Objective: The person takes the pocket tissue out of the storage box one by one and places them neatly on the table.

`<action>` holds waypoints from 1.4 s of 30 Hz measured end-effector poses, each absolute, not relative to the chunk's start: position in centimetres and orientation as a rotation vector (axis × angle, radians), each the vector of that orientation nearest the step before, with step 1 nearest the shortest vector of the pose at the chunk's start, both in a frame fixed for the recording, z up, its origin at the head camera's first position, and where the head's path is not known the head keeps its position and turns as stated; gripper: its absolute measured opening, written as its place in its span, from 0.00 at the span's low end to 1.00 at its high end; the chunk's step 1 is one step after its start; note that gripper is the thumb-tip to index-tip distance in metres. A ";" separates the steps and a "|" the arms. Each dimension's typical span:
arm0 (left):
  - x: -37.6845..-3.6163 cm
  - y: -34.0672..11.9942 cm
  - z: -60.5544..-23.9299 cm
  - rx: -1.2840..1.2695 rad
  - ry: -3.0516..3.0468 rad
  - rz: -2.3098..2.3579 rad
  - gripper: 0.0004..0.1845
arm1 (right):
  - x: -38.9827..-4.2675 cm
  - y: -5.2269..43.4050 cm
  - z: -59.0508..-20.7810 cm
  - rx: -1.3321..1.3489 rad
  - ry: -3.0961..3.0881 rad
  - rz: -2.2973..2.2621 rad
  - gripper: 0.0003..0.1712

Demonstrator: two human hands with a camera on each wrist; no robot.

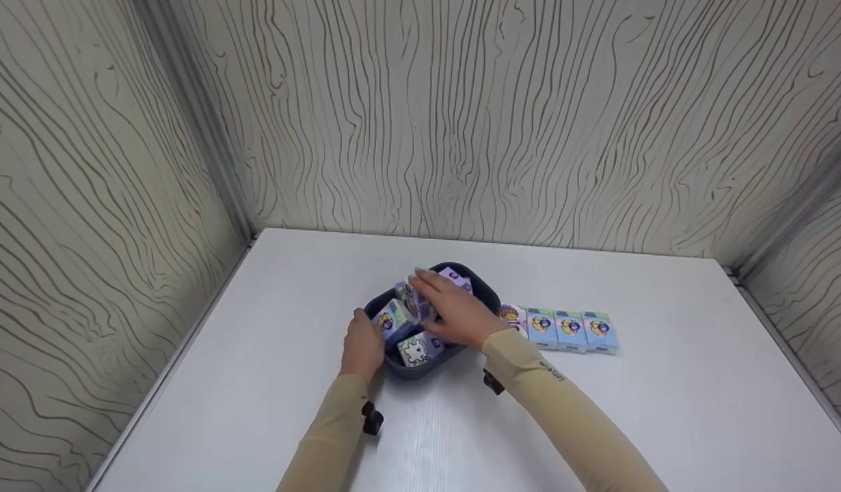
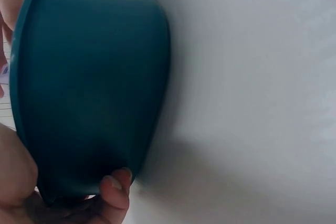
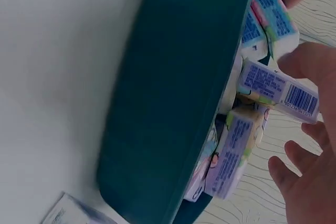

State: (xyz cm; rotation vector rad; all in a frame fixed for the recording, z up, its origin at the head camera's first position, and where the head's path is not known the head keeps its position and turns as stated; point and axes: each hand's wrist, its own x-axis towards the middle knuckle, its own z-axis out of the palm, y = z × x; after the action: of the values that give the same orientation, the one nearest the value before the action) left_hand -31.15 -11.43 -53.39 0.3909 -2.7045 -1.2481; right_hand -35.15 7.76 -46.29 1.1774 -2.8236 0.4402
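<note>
1. the dark blue basket (image 1: 487, 295) sits mid-table, full of tissue packs.
2. the left hand (image 1: 363, 347) grips the basket's left rim, fingers curled on its wall.
3. the right hand (image 1: 455, 311) reaches into the basket and pinches a purple tissue pack (image 1: 412, 298).
4. a row of packs (image 1: 564, 329) lies flat just right of the basket.

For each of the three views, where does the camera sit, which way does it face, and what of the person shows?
Head: looks forward and down at the white table; both sleeved arms, left hand and right hand at the dark bin.
Left wrist: close beside the bin's outer wall; fingertips grip its edge.
Right wrist: faces the bin's side and the tissue packs; right-hand fingers on one pack.
All three share the bin.
</note>
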 end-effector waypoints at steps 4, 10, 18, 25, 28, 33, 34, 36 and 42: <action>-31.2 -11.4 -53.5 0.381 -2.691 -1.251 0.22 | -35.2 7.5 -46.5 1.191 -2.791 0.421 0.41; -31.2 -11.6 -53.7 0.384 -2.696 -1.255 0.23 | -35.2 7.4 -46.6 1.113 -2.795 0.443 0.40; -31.2 -11.4 -54.0 0.351 -2.712 -1.230 0.24 | -35.2 8.0 -46.5 1.106 -2.652 0.428 0.28; -31.4 -11.5 -53.9 0.374 -2.701 -1.224 0.23 | -34.9 9.6 -46.7 1.030 -2.805 0.412 0.35; -31.5 -11.6 -53.9 0.389 -2.712 -1.224 0.23 | -34.9 10.1 -47.0 1.005 -2.860 0.406 0.33; -31.4 -11.7 -53.7 0.382 -2.723 -1.240 0.24 | -34.7 10.4 -47.2 0.966 -2.912 0.430 0.34; -31.3 -11.7 -53.6 0.382 -2.723 -1.245 0.25 | -34.7 10.4 -47.2 0.953 -2.919 0.433 0.34; -31.3 -11.6 -53.4 0.381 -2.722 -1.251 0.26 | -34.7 10.5 -47.1 0.929 -2.927 0.439 0.34; -31.0 -11.5 -53.2 0.368 -2.723 -1.214 0.25 | -34.6 11.4 -47.2 0.877 -2.873 0.466 0.34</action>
State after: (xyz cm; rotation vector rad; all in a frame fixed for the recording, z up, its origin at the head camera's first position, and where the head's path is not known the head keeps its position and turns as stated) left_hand -31.02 -11.55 -53.22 0.3679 -2.7225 -1.2141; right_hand -34.58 11.44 -47.21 0.8767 -2.8733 0.4657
